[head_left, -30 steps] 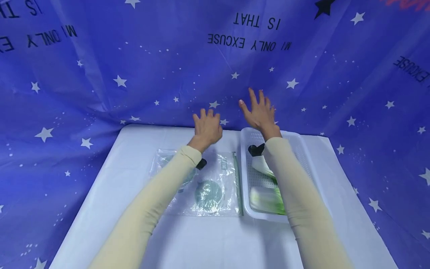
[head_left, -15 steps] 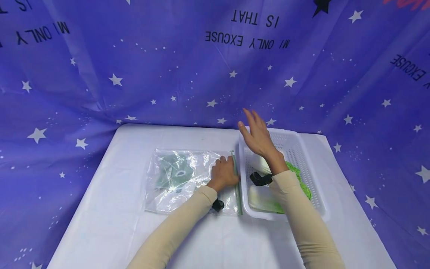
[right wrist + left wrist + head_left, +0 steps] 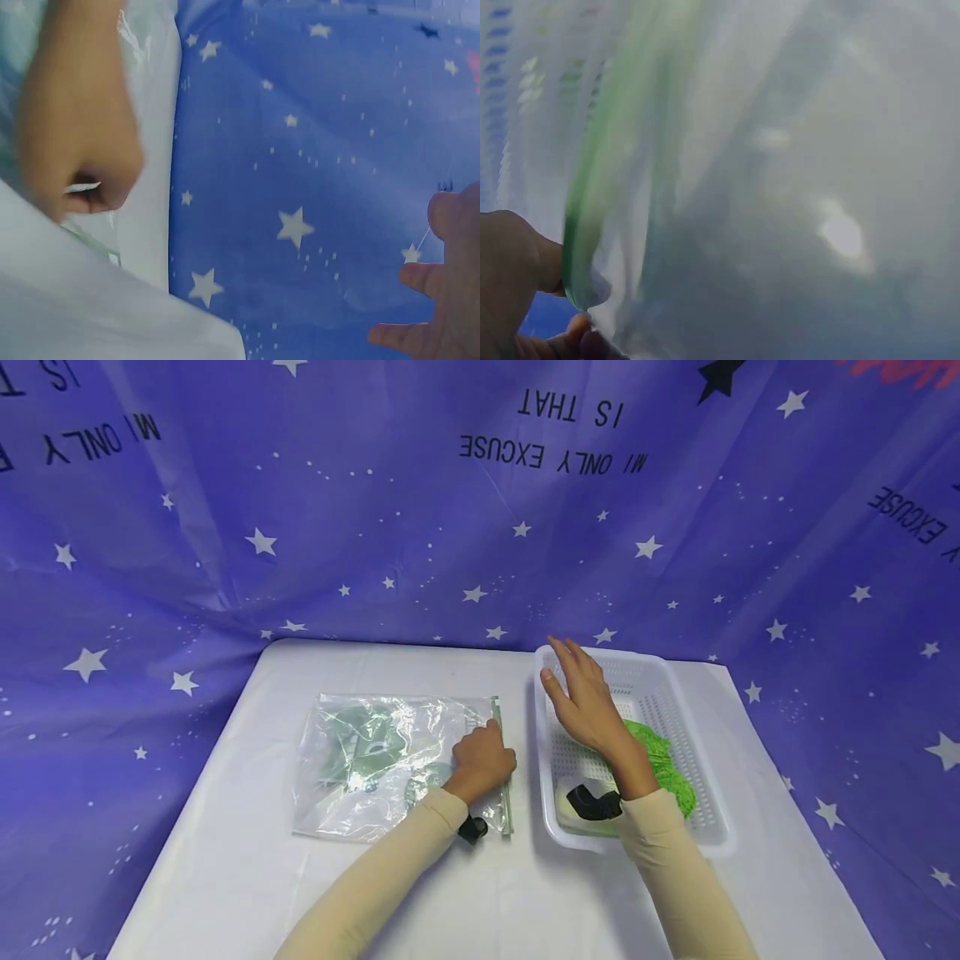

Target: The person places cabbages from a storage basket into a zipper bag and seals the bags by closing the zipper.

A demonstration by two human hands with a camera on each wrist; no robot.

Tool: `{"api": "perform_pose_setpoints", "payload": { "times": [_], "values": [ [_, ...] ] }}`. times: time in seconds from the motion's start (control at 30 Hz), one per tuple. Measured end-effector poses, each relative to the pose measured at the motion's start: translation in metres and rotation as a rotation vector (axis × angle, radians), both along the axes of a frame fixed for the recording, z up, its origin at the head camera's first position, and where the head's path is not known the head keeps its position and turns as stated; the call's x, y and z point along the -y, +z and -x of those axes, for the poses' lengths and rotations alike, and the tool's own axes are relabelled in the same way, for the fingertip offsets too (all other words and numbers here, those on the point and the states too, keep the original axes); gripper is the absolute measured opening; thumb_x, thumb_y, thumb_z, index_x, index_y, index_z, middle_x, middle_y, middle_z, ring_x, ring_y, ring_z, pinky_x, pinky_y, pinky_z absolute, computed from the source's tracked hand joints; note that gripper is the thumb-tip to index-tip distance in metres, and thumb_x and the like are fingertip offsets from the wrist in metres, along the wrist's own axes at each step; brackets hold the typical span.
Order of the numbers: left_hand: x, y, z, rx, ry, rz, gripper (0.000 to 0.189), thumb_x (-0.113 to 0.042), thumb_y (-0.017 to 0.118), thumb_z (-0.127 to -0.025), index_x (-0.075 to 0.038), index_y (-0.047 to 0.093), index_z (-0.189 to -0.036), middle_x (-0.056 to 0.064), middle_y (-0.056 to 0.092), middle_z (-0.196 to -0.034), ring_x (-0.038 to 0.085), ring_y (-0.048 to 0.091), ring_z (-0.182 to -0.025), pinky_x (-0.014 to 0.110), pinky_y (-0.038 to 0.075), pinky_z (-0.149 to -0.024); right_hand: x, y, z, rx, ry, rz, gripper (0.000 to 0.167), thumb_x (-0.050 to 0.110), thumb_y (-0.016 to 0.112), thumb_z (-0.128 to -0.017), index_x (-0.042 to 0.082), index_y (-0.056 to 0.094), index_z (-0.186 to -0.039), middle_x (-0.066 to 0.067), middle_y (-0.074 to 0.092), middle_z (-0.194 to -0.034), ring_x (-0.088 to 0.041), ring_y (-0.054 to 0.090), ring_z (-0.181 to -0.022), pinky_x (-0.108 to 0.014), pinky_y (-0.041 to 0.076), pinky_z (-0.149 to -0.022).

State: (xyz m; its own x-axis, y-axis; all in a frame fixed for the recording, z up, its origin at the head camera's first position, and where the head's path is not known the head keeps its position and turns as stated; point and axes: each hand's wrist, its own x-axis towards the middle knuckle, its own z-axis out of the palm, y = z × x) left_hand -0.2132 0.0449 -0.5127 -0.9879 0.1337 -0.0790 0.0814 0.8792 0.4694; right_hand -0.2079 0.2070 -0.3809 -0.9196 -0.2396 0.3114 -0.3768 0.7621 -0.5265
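Observation:
A clear zip bag (image 3: 360, 768) with green print lies flat on the white table, its green zip edge on the right. My left hand (image 3: 483, 758) pinches that zip edge. In the left wrist view, the thumb (image 3: 549, 262) and fingers meet at the bag's corner beside the green zip strip (image 3: 592, 195). My right hand (image 3: 588, 706) hovers over the white basket (image 3: 549, 802), fingers straight and holding nothing. The right wrist view shows its fingertips (image 3: 390, 335) and, at upper left, my left hand (image 3: 82, 142) with curled fingers.
Inside the basket lies a bright green netted bundle (image 3: 660, 764), partly behind my right forearm. A pale wrapped item (image 3: 567, 820) sits at the basket's near end, partly hidden. A blue star-printed cloth (image 3: 420, 527) hangs behind the table.
My left hand came down onto the bag's zip edge, gripped it and drew the bag left, away from the basket. My right hand lowered over the basket, staying empty.

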Motion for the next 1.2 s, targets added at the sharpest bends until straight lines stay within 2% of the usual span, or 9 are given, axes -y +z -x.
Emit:
{"api": "perform_pose_setpoints", "payload": {
  "times": [0.1,0.27,0.43,0.57,0.67,0.73,0.83,1.03,1.2],
  "values": [
    [0.023,0.008,-0.001,-0.021,0.004,-0.047,0.016,-0.025,0.06,-0.082,-0.01,0.061,-0.083,0.006,0.059,-0.068,0.024,0.058,-0.056,0.041,0.045,-0.047,0.009,-0.005,-0.015,-0.094,0.054,0.009,0.054,0.036,0.043,-0.104,0.009,0.037,-0.15,-0.024,0.031,-0.152,-0.044,0.024,-0.14,-0.063,0.018,-0.109],
    [0.059,0.022,-0.011,-0.083,-0.033,-0.147,0.019,-0.021,0.059,-0.082,-0.017,0.052,-0.065,-0.002,0.051,-0.056,0.017,0.049,-0.048,0.034,0.038,-0.042,0.042,-0.017,-0.051,-0.216,0.107,-0.025,0.042,0.018,0.05,-0.101,0.001,0.05,-0.139,-0.021,0.051,-0.137,-0.036,0.046,-0.128,-0.048,0.033,-0.107],
    [0.084,0.033,-0.027,-0.115,-0.109,-0.247,0.02,-0.017,0.058,-0.084,-0.018,0.05,-0.066,-0.006,0.048,-0.053,0.011,0.045,-0.044,0.028,0.034,-0.04,0.075,-0.048,-0.088,-0.178,0.112,-0.119,0.028,0.006,0.056,-0.095,-0.002,0.064,-0.121,-0.012,0.066,-0.112,-0.027,0.064,-0.099,-0.039,0.052,-0.083],
    [0.095,0.042,-0.039,-0.133,-0.146,-0.313,0.021,-0.015,0.056,-0.088,-0.018,0.051,-0.067,-0.008,0.047,-0.053,0.008,0.044,-0.043,0.025,0.032,-0.039,0.089,-0.079,-0.106,-0.13,0.141,-0.289,0.026,0.008,0.06,-0.093,0.003,0.069,-0.117,-0.008,0.067,-0.116,-0.024,0.067,-0.089,-0.036,0.055,-0.065],
    [0.099,0.049,-0.044,-0.159,-0.144,-0.345,0.024,-0.016,0.056,-0.089,-0.019,0.05,-0.067,-0.009,0.045,-0.054,0.008,0.043,-0.044,0.025,0.033,-0.04,0.094,-0.095,-0.114,-0.126,0.159,-0.423,0.026,0.013,0.063,-0.091,0.009,0.07,-0.115,-0.003,0.066,-0.118,-0.023,0.067,-0.081,-0.035,0.053,-0.054],
    [0.103,0.053,-0.045,-0.179,-0.132,-0.379,0.025,-0.016,0.057,-0.09,-0.019,0.049,-0.067,-0.009,0.044,-0.055,0.009,0.042,-0.046,0.026,0.032,-0.042,0.096,-0.102,-0.118,-0.099,0.157,-0.477,0.021,0.013,0.065,-0.088,0.012,0.071,-0.108,-0.001,0.067,-0.111,-0.023,0.064,-0.074,-0.036,0.049,-0.048],
    [0.11,0.062,-0.044,-0.213,-0.102,-0.453,0.026,-0.015,0.058,-0.091,-0.018,0.047,-0.067,-0.007,0.042,-0.055,0.01,0.04,-0.048,0.027,0.031,-0.045,0.095,-0.108,-0.12,-0.011,0.168,-0.529,0.019,0.013,0.065,-0.086,0.012,0.072,-0.104,-0.001,0.067,-0.108,-0.024,0.064,-0.074,-0.038,0.05,-0.05],
    [0.126,0.086,-0.04,-0.309,-0.005,-0.597,0.025,-0.014,0.06,-0.092,-0.015,0.048,-0.07,-0.002,0.041,-0.055,0.016,0.039,-0.046,0.031,0.03,-0.045,0.086,-0.116,-0.12,0.059,0.202,-0.5,0.024,0.011,0.063,-0.089,0.008,0.072,-0.111,-0.007,0.067,-0.121,-0.029,0.069,-0.088,-0.041,0.056,-0.068],
    [0.127,0.085,-0.04,-0.27,-0.008,-0.543,0.024,-0.016,0.061,-0.089,-0.016,0.049,-0.069,-0.004,0.044,-0.055,0.015,0.042,-0.048,0.03,0.032,-0.046,0.083,-0.113,-0.116,0.05,0.213,-0.426,0.025,0.008,0.064,-0.089,0.004,0.071,-0.113,-0.011,0.067,-0.12,-0.029,0.069,-0.095,-0.041,0.055,-0.077]
  ]
}}
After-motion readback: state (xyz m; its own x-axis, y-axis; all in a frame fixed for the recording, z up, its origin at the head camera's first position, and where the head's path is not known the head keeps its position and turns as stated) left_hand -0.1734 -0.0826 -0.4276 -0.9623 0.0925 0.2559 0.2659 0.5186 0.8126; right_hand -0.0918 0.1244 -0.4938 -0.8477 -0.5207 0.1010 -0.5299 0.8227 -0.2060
